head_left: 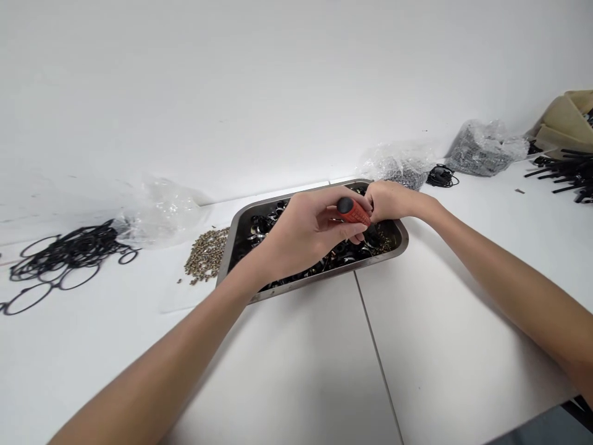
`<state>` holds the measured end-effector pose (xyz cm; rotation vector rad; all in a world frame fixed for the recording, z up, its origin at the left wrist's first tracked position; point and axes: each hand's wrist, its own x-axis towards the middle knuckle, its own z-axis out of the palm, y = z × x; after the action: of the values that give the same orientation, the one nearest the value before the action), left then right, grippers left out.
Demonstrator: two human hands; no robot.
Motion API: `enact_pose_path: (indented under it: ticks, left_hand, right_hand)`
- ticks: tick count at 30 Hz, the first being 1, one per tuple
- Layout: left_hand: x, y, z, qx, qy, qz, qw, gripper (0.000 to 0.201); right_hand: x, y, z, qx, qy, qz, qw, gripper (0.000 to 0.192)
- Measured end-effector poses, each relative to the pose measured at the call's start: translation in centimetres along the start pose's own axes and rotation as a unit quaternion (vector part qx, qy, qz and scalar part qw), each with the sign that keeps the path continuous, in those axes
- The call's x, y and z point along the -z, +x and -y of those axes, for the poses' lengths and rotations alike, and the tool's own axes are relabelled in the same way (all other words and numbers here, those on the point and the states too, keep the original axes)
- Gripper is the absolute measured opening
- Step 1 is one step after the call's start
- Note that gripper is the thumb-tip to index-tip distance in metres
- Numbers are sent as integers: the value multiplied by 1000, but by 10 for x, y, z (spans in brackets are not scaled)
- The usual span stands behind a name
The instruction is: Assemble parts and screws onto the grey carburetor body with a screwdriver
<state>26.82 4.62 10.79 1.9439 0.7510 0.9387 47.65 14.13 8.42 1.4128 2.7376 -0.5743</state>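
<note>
In the head view, a screwdriver (353, 211) with a short, rounded orange handle and a black end cap is held over a metal tray (402, 242). The handle looks ribbed and matte, probably plastic or rubber; its shaft and tip are hidden behind the fingers. The left hand (308, 232) is closed around the handle, with the thumb laid along its near side. The right hand (393, 201) is curled just to the right of the handle and touches it, but what is pinched in its fingers cannot be told.

The tray is rectangular, shallow, of brushed steel with rounded corners and a flat rim, and it is placed in the middle of a smooth white table (296, 371). It is filled with small black and shiny metal parts (266, 224), mostly ring-shaped or curved.

Just left of the tray, a loose heap of small brass-coloured pieces (207, 253) is seen, grainy in look. Further left, a crumpled clear plastic bag (162, 213) is lying, and near the left edge thin black rubber rings (69, 253) are spread in a tangled pile.

On the far right, two clear bags of dark small parts (482, 148) are set against the white wall, with a small black coil beside them. At the right edge, black rod-like sticks (563, 173) are stacked next to a beige container (567, 120).
</note>
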Motion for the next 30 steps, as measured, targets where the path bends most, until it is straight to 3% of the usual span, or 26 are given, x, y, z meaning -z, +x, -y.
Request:
enact_pose_path:
  ticks: [18, 24, 30]
  left_hand:
    - [14, 1, -14, -51, -38, -64, 996, 14]
    - [37, -1, -30, -14, -39, -193, 980, 5]
    - [83, -10, -36, -18, -17, -302, 953, 16]
  right_hand:
    - [1, -2, 3, -16, 28, 6, 999, 9]
    - [2, -4, 4, -10, 41, 3, 999, 6]
    - [2, -5, 6, -11, 32, 5, 999, 9]
